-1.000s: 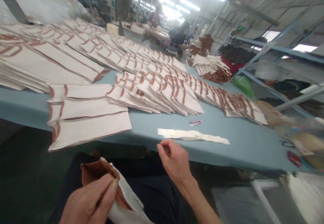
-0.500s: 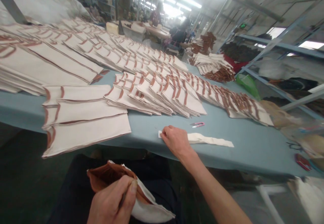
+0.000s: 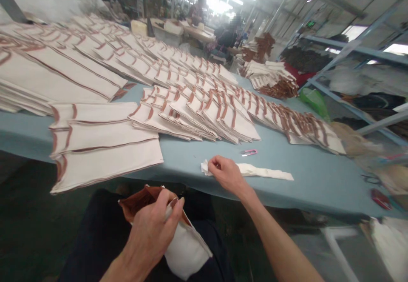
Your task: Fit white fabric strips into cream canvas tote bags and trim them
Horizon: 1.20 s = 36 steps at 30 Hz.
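Currently, the left hand [image 3: 149,235] is gripping a canvas pouch [image 3: 186,250] while the right hand [image 3: 227,173] is pinching a white strip [image 3: 264,172] on the bench [image 3: 188,165].

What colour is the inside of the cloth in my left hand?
Reddish brown, the lining of the cream cloth; best seen in the head view.

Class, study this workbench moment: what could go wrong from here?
The cream fabric stack overhangs the blue table's edge and could slide off. The right hand pinching the loose fabric strip sits beside pink-handled snips, which it might knock. The left hand holds the brown-lined fabric piece off the table, over the lap, so a slip could drop it.
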Motion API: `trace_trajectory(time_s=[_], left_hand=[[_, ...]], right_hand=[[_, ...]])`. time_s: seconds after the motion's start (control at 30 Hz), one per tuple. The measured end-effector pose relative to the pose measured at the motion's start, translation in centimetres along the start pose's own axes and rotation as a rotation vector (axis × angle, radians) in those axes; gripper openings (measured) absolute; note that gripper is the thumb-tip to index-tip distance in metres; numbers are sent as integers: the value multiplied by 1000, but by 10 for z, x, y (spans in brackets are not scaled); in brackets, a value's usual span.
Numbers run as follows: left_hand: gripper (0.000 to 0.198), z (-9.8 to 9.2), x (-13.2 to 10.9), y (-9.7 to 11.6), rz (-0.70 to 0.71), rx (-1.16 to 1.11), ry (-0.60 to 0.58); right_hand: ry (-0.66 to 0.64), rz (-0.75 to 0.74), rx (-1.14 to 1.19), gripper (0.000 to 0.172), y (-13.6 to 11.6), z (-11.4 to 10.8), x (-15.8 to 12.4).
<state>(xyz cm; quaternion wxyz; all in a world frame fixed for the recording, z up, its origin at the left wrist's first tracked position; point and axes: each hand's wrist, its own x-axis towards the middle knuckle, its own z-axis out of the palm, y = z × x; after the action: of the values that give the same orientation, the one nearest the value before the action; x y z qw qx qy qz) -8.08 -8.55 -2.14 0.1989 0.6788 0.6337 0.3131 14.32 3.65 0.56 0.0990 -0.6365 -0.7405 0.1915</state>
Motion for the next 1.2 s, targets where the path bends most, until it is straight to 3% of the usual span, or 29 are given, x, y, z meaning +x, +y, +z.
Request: trace_trajectory(time_s=[0.1,0.3,0.37,0.53,0.67,0.8,0.93,1.2], left_hand=[[15,0,14,8,-20,73,-54],[47,10,48,41,134,266,-424],[52,20,58,49,159,315,-474],[55,44,74,54,161,381,-524],[59,52,75,55,152,429,-560],[51,53,75,57,159,451,-579],[48,52,79,59,173,451,-584],[45,49,83,63,206,432,-577]], right_hand=[[33,-5,140,28,15,4,-3],[97,-47,308,30,27,9,-1],[101,-62,335,30,28,9,-2],[107,-70,335,30,33,3,-9],[83,-73,284,23,30,3,-15],[51,-76,206,14,17,3,-21],[31,-105,125,31,8,1,-28],[76,-135,3,30,8,13,-26]])
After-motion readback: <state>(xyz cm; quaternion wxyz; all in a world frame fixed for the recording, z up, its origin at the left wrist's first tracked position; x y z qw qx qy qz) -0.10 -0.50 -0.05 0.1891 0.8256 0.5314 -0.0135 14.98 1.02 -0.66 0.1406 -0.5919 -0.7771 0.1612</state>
